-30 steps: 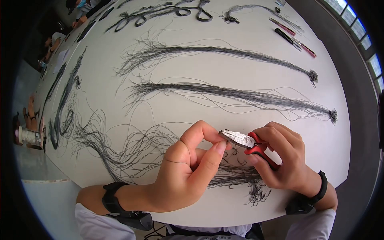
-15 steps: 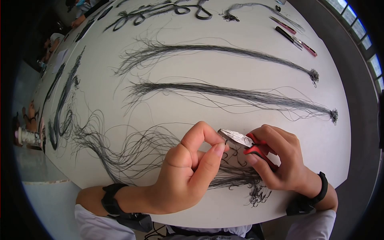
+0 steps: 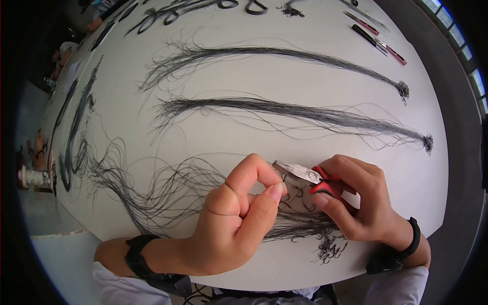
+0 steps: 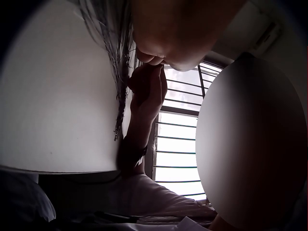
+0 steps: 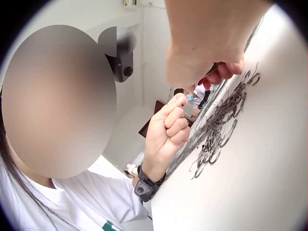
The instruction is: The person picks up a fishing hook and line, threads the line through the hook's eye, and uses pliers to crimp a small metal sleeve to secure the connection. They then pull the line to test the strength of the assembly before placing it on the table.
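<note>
We've got our right hand [image 3: 363,203] gripping the red pliers [image 3: 310,180], left hand [image 3: 239,218] pinching a thin wire at their tip. Two neat bundles [image 3: 284,112] lie finished up the tabletop [image 3: 244,142]; the loose tangle [image 3: 168,193] looks like what's left.

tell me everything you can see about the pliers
The pliers have grey metal jaws tapering to a point and red handles with black trim. They lie nearly level above the white table, tip pointing left. The right hand grips the handles; the jaws look closed, their tip meeting the left hand's pinched thumb and forefinger above the hooked wires.
</note>
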Demonstrator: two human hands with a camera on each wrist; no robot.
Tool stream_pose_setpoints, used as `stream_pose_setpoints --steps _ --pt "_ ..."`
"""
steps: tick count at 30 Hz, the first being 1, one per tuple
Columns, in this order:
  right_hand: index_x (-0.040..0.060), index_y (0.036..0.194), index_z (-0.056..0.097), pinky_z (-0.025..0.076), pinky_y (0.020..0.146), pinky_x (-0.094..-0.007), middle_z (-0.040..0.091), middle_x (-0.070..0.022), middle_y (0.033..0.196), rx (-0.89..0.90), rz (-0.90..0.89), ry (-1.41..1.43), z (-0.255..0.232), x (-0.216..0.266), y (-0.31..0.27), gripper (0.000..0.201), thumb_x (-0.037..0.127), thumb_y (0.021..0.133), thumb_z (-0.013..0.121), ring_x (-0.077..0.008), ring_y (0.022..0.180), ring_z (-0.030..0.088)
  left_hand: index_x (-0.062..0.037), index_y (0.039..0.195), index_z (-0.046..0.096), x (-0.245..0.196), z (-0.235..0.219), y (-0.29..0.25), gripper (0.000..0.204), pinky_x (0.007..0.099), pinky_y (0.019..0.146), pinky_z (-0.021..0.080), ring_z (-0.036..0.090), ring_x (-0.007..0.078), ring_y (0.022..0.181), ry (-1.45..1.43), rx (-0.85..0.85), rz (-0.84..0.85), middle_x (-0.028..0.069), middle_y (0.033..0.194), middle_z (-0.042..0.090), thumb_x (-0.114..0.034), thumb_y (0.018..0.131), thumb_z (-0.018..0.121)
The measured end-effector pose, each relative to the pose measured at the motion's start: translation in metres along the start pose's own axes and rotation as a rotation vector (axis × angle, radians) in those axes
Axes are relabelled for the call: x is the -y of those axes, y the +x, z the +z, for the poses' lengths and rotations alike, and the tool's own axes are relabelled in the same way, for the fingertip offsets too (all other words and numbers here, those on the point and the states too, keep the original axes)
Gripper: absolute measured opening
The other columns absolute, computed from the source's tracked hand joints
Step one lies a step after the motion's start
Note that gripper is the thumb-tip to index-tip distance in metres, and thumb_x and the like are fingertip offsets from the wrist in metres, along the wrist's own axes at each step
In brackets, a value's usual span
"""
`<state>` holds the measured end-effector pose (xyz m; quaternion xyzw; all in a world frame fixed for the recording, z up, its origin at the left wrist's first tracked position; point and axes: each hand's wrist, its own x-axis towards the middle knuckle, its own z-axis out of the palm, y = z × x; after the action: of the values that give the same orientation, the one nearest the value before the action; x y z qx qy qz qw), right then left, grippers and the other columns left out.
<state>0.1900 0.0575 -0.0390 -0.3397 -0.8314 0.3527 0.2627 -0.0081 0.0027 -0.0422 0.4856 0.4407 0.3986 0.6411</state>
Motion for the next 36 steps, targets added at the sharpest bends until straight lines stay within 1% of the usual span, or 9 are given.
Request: stream_pose_setpoints --steps 17,19,20,22,26,28,32,33,36 --pt "-0.0030 0.088 0.057 0.043 0.051 -0.0248 0.057 -0.0102 0.068 -0.020 0.132 0.035 -0.001 0.001 -0.001 0.020 0.008 0.075 0.067 -0.0168 0.053 0.052 -0.0039 0.092 0.038 -0.007 0.007 0.006 0.007 0.0210 0.037 0.018 0.020 0.0008 0.037 -0.121 -0.092 -0.016 -0.0066 0.045 0.029 -0.010 0.095 0.037" --pt "-0.0042 0.086 0.055 0.028 0.045 -0.0209 0.046 -0.0022 0.059 -0.081 0.159 0.111 0.003 -0.002 -0.002 0.023 0.016 0.077 0.059 -0.0077 0.049 0.037 -0.0040 0.092 0.038 -0.010 0.007 0.007 0.007 0.0211 0.036 0.018 0.020 0.0008 0.036 -0.131 -0.096 -0.045 -0.0066 0.045 0.029 -0.010 0.095 0.037" --pt "-0.0042 0.086 0.055 0.028 0.045 -0.0209 0.046 -0.0022 0.059 -0.082 0.161 0.112 0.001 -0.002 -0.002 0.023 0.016 0.077 0.059 -0.0077 0.049 0.037 -0.0041 0.091 0.038 -0.010 0.008 0.007 0.007 0.0212 0.036 0.018 0.020 0.0009 0.036 -0.142 -0.099 -0.070 -0.0066 0.044 0.029 -0.010 0.095 0.037" --pt "-0.0031 0.087 0.056 0.040 0.049 -0.0251 0.056 -0.0095 0.067 -0.003 0.115 0.054 -0.004 -0.001 0.000 0.020 0.009 0.075 0.067 -0.0168 0.051 0.050 -0.0042 0.091 0.038 -0.011 0.008 0.005 0.007 0.0212 0.036 0.017 0.019 0.0009 0.036 -0.179 -0.095 -0.095 -0.0066 0.044 0.028 -0.010 0.095 0.037" --pt "-0.0025 0.088 0.056 0.040 0.049 -0.0263 0.055 -0.0089 0.067 -0.014 0.101 0.018 -0.003 0.001 0.000 0.021 0.011 0.075 0.067 -0.0175 0.052 0.049 -0.0043 0.091 0.038 -0.014 0.004 0.006 0.007 0.0213 0.037 0.016 0.018 0.0011 0.036 -0.207 -0.093 -0.123 -0.0067 0.044 0.027 -0.010 0.095 0.036" --pt "-0.0014 0.088 0.056 0.039 0.049 -0.0271 0.055 -0.0083 0.068 -0.146 0.017 -0.090 -0.005 -0.003 0.001 0.023 0.012 0.074 0.068 -0.0185 0.054 0.048 -0.0041 0.091 0.038 -0.016 0.002 0.006 0.008 0.0215 0.037 0.016 0.017 0.0012 0.036 -0.198 -0.071 -0.097 -0.0068 0.044 0.027 -0.010 0.095 0.036" --pt "0.0015 0.098 0.052 0.041 0.065 -0.0325 0.057 -0.0093 0.081 -0.228 -0.138 -0.364 0.001 -0.011 0.000 0.033 0.012 0.072 0.068 -0.0242 0.070 0.052 -0.0031 0.092 0.037 -0.019 -0.001 0.006 0.008 0.0217 0.038 0.016 0.017 0.0014 0.037 -0.200 0.023 -0.110 -0.0070 0.045 0.026 -0.010 0.096 0.035" --pt "0.0020 0.100 0.049 0.039 0.074 -0.0358 0.055 -0.0105 0.093 -0.158 -0.102 -0.449 0.001 -0.009 -0.003 0.036 0.011 0.071 0.068 -0.0259 0.081 0.051 -0.0031 0.092 0.037 -0.019 -0.001 0.006 0.008 0.0217 0.038 0.016 0.017 0.0014 0.037 -0.196 0.028 -0.104 -0.0070 0.045 0.026 -0.010 0.096 0.035" --pt "0.0021 0.099 0.050 0.038 0.076 -0.0370 0.051 -0.0110 0.100 -0.111 -0.068 -0.548 0.002 -0.006 -0.005 0.036 0.011 0.070 0.069 -0.0262 0.087 0.049 -0.0025 0.093 0.038 -0.019 -0.001 0.006 0.008 0.0214 0.039 0.017 0.017 0.0016 0.038 -0.187 0.107 -0.086 -0.0069 0.046 0.026 -0.009 0.096 0.036"
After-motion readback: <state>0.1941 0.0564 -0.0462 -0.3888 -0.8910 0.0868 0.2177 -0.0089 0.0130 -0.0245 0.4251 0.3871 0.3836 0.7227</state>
